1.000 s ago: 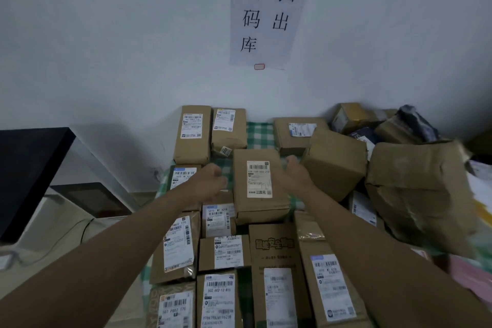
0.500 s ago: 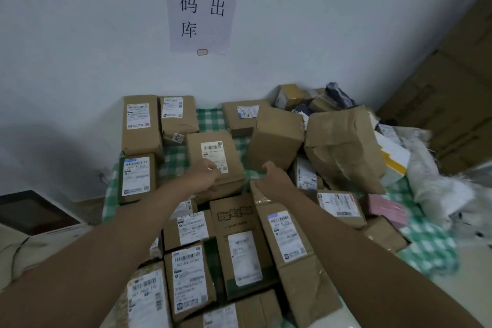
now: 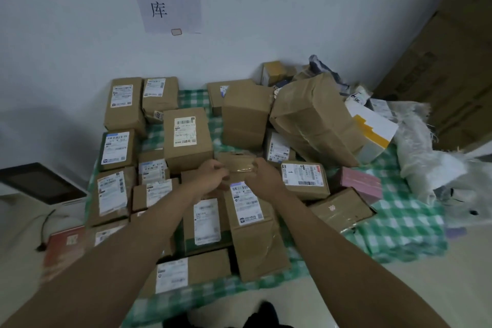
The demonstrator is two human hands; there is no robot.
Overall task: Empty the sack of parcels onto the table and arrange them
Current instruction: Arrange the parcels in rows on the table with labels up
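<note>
Hands (image 3: pixel 234 176) on long taped parcel (image 3: pixel 253 224), labelled boxes (image 3: pixel 187 138) crowding round

Single head-worn wide-angle view, looking forward and down from above the near edge of the checked-cloth table (image 3: pixel 399 224). It faces the white wall (image 3: pixel 266 21) at 12 o'clock, with stacked cartons (image 3: pixel 452 66) at 2 o'clock and both forearms entering close from 6 o'clock. No second view; frame edges bow.
</note>
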